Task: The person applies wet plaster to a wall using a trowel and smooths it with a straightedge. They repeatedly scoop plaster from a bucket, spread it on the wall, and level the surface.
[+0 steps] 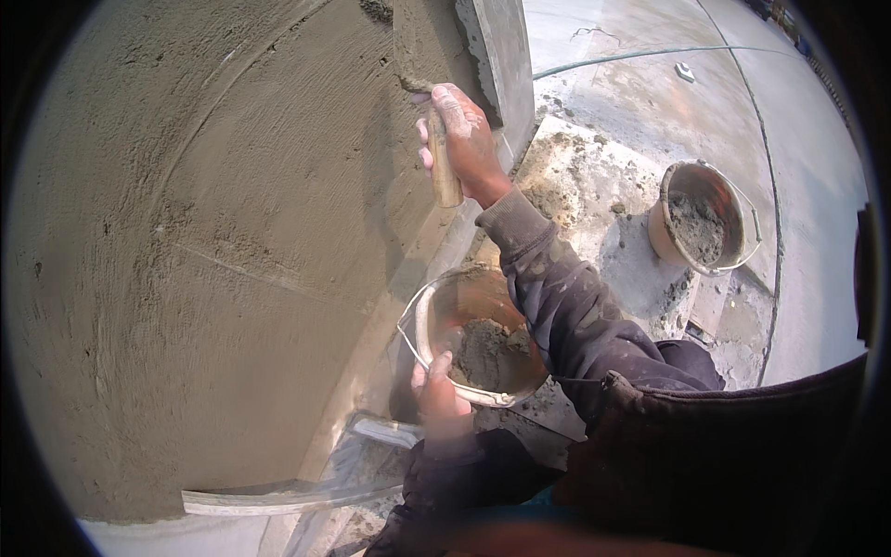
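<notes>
My right hand (467,139) is closed round the wooden handle of a trowel (446,181), up against the freshly plastered wall (260,213). The trowel's metal neck is caked with mortar, and its blade is hard to tell from the grey wall behind it. Lower down, my left hand (440,392) grips the near rim of a bucket (424,325), thumb over the edge and somewhat blurred. Grey wet mortar (492,356) lies inside that bucket. My right forearm covers part of its right side.
A second bucket (661,232) with mortar and a wire handle stands to the right on a mortar-spattered board (594,172). A flat grey board (501,56) stands along the wall's edge. A hose (631,56) crosses the concrete floor. Pale strips (278,501) lie at the wall's foot.
</notes>
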`<move>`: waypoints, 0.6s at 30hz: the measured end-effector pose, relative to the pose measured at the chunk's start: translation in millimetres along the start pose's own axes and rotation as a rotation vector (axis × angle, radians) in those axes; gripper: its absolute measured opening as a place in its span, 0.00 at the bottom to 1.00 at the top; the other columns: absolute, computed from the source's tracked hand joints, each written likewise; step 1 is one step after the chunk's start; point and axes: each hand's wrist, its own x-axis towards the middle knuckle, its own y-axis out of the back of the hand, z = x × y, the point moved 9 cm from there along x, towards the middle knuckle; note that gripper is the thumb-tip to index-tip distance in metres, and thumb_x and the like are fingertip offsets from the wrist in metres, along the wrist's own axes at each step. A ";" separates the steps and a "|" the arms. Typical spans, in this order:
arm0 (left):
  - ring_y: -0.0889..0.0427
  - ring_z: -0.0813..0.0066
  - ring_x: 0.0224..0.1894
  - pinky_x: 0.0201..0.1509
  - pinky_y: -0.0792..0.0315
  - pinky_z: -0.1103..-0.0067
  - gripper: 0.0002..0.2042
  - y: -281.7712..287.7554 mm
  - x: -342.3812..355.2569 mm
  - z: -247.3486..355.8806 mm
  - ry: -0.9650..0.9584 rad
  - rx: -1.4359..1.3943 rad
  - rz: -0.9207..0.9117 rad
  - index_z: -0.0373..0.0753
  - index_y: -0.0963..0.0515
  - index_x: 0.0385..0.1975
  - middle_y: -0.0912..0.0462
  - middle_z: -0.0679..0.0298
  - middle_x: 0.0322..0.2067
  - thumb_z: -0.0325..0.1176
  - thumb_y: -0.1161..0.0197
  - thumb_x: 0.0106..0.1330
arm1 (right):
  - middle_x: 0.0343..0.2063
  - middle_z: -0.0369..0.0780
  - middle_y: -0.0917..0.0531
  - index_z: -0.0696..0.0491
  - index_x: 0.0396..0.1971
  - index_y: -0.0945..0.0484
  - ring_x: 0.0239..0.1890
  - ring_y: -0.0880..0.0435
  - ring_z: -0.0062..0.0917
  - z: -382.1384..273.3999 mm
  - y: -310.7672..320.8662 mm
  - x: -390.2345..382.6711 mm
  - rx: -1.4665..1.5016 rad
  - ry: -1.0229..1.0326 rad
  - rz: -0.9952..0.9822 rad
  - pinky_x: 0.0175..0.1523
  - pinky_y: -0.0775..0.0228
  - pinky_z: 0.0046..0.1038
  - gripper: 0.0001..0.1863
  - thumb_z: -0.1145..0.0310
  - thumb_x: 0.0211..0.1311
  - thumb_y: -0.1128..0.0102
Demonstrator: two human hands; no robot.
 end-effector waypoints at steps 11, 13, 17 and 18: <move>0.18 0.69 0.44 0.50 0.24 0.75 0.13 42.1 -13.5 1.0 -0.001 0.060 0.026 0.29 0.22 0.44 0.18 0.56 0.44 0.26 0.42 0.60 | 0.20 0.34 0.27 0.53 0.42 0.28 0.14 0.28 0.18 5.8 -15.5 61.7 -0.132 0.047 -0.003 0.18 0.32 0.25 0.15 0.57 0.78 0.56; 0.19 0.70 0.44 0.50 0.24 0.75 0.13 44.1 -15.9 5.7 -0.013 0.050 0.031 0.30 0.22 0.44 0.18 0.57 0.43 0.26 0.42 0.60 | 0.18 0.34 0.28 0.54 0.42 0.28 0.14 0.28 0.18 9.5 -25.7 54.9 -0.224 0.105 -0.018 0.19 0.32 0.26 0.15 0.58 0.78 0.57; 0.20 0.72 0.43 0.48 0.25 0.76 0.13 40.5 -24.7 16.1 -0.012 0.094 0.099 0.32 0.22 0.44 0.19 0.60 0.41 0.27 0.42 0.60 | 0.18 0.43 0.21 0.60 0.39 0.27 0.17 0.19 0.35 10.0 -55.7 26.6 -0.394 0.165 -0.038 0.27 0.26 0.35 0.16 0.60 0.76 0.53; 0.20 0.72 0.43 0.48 0.25 0.77 0.13 33.9 -23.4 17.7 -0.017 0.125 0.083 0.32 0.22 0.45 0.19 0.60 0.40 0.27 0.42 0.60 | 0.18 0.41 0.23 0.59 0.39 0.27 0.16 0.20 0.31 12.2 -55.7 26.8 -0.463 0.223 -0.013 0.26 0.28 0.33 0.16 0.60 0.77 0.53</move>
